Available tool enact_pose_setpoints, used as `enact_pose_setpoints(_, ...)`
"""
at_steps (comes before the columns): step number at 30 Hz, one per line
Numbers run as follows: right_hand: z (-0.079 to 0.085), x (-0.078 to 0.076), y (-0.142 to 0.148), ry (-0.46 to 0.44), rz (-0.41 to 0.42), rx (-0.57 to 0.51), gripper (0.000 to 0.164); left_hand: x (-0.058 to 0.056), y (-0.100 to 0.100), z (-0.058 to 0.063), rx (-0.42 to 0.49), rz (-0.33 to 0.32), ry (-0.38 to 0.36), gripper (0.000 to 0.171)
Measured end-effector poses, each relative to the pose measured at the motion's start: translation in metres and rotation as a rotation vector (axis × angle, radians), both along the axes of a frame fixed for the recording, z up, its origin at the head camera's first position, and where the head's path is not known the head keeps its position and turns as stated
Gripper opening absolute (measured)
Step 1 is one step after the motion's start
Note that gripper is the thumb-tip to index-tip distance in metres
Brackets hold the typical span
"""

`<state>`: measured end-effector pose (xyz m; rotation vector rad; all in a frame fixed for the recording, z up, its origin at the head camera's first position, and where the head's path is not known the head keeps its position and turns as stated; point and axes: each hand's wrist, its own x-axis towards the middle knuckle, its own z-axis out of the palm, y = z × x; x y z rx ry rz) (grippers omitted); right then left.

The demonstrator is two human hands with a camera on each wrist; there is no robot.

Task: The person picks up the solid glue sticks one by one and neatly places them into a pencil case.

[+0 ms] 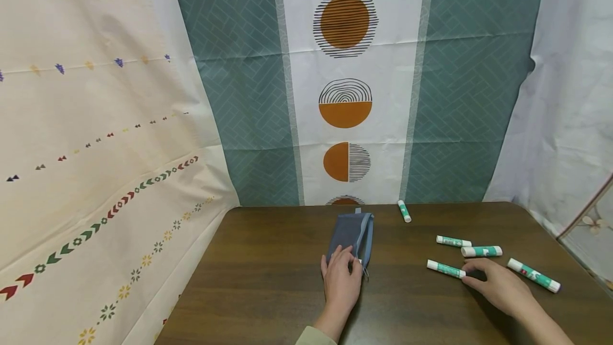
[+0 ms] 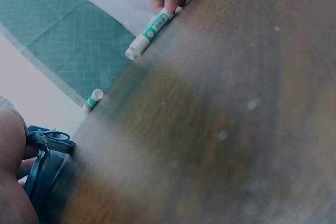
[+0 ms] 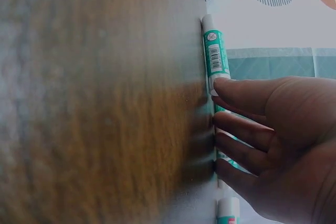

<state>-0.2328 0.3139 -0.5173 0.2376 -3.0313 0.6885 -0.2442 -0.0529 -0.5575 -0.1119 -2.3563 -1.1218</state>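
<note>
My left hand (image 1: 342,276) rests on the near end of a blue-grey zip pouch (image 1: 348,229), its fingers lightly bent over the fabric. The pouch lies flat, and its zipped side gapes along the right. In the left wrist view the zip end of the pouch (image 2: 48,148) shows beside the hand. To the right, my right hand (image 1: 500,284) pinches the near end of a green and white glue stick (image 1: 445,269) between thumb and forefinger. That glue stick (image 3: 215,51) lies on the table in the right wrist view, the other fingers spread below it.
Two glue sticks, one slimmer (image 1: 453,241) and one thicker (image 1: 481,251), lie just beyond the right hand. A large glue stick (image 1: 533,275) is to its right. Another small glue stick (image 1: 404,211) lies by the back edge of the brown table (image 1: 268,260). Patterned cloths hang behind and left.
</note>
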Motion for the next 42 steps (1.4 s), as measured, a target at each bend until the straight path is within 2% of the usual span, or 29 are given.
enact_pose_setpoints(12, -0.002, -0.002, 0.003, 0.004, 0.002, -0.015, 0.024, 0.000, -0.001, 0.000, 0.004, -0.004, -0.023, 0.022)
enact_pose_setpoints(23, -0.003, 0.001, 0.000, 0.000, -0.009, -0.022, 0.021, 0.001, 0.000, 0.000, 0.013, -0.008, -0.013, 0.021)
enact_pose_setpoints(33, 0.003, 0.001, -0.004, 0.001, -0.021, -0.039, 0.028, 0.000, 0.001, 0.000, 0.007, -0.003, -0.008, 0.021)
enact_pose_setpoints(42, 0.007, -0.001, -0.016, 0.070, -0.009, -0.061, 0.037, 0.000, 0.001, 0.002, 0.015, -0.006, -0.007, 0.021)
